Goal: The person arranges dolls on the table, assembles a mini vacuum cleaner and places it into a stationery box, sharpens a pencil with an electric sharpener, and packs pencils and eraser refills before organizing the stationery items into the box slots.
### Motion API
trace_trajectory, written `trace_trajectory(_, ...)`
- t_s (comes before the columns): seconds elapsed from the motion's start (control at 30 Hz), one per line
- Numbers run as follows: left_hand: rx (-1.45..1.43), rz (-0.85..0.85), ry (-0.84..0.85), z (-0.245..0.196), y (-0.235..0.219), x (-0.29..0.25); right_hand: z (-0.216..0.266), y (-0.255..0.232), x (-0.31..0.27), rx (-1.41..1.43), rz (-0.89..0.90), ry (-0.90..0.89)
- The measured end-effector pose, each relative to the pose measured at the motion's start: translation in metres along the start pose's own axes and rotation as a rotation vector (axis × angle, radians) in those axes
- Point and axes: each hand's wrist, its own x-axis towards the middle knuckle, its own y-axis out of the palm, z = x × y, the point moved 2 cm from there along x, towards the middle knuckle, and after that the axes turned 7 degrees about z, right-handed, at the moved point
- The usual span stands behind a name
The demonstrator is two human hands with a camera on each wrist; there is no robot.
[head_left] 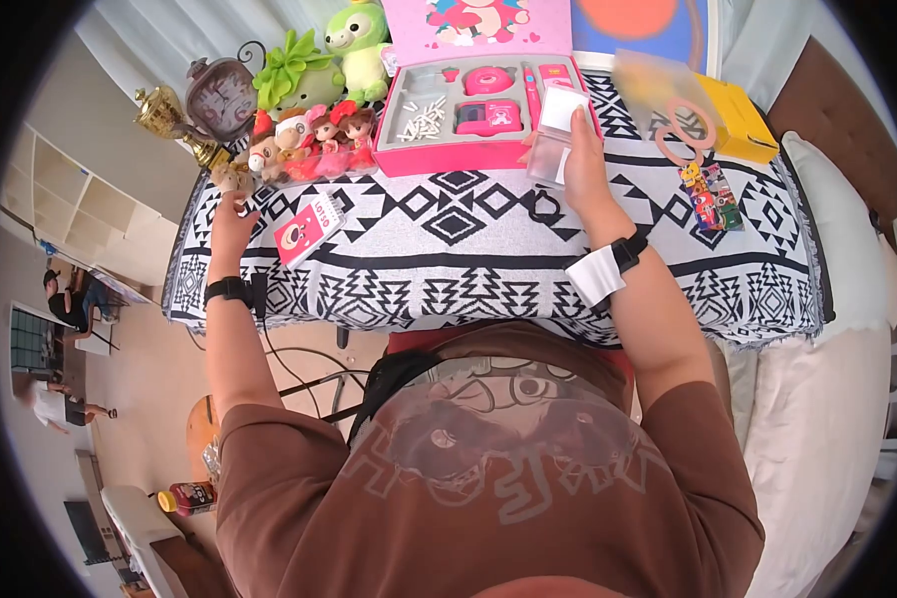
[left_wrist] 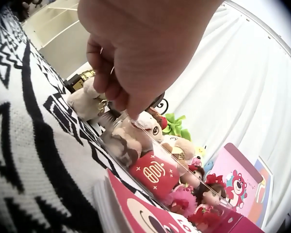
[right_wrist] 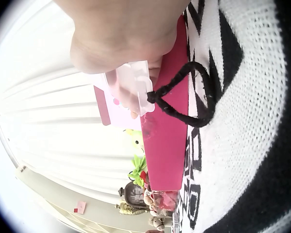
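My right hand grips a clear plastic case with white parts at the right edge of the pink box. From the case a black cord loop hangs over the patterned cloth. At the far left, my left hand has its fingers curled at a small beige plush toy, which has a gold ring beside the fingertips. Beside it, a clear tray holds plush horses and dolls. A pink notepad with a bear lies near the left hand.
The open pink box holds pink toy devices and white sticks. Behind stand a gold trophy, a clock and green plush toys. At right are a yellow box, pink rings and a colourful card.
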Motion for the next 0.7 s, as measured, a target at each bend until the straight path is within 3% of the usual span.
trace_trajectory(0.07, 0.043, 0.052, -0.022, -0.009, -0.005, 0.005, 0.001, 0.0, -0.001, 0.01, 0.01, -0.01)
trace_trajectory(0.13, 0.11, 0.138, -0.226, -0.02, -0.007, 0.014, -0.001, -0.001, 0.0, -0.021, 0.008, -0.015)
trace_trajectory(0.17, 0.109, 0.138, -0.225, -0.03, -0.007, 0.016, -0.001, -0.001, 0.001, -0.05, 0.006, -0.02)
trace_trajectory(0.23, 0.02, -0.117, 0.173, -0.06, -0.009, 0.02, -0.001, -0.001, 0.001, -0.048, 0.006, -0.017)
trace_trajectory(0.37, -0.202, -0.101, 0.293, -0.128, -0.002, 0.036, -0.001, -0.001, 0.0, -0.051, 0.01, -0.017)
trace_trajectory(0.43, -0.333, 0.014, 0.315, -0.168, 0.009, 0.041, -0.001, -0.002, 0.0, -0.052, 0.005, -0.007)
trace_trajectory(0.53, -0.272, 0.036, 0.449, -0.223, 0.028, 0.05, 0.0, -0.002, 0.0, -0.059, 0.003, -0.003)
trace_trajectory(0.57, -0.281, 0.13, 0.468, -0.238, 0.038, 0.053, 0.0, -0.002, 0.0, -0.065, 0.006, -0.009)
trace_trajectory(0.6, -0.289, 0.224, 0.486, -0.25, 0.046, 0.057, 0.0, -0.003, 0.0, -0.066, 0.004, -0.01)
trace_trajectory(0.7, -0.124, 0.261, 0.586, -0.263, 0.082, 0.077, 0.0, -0.005, 0.0, -0.061, -0.003, -0.021)
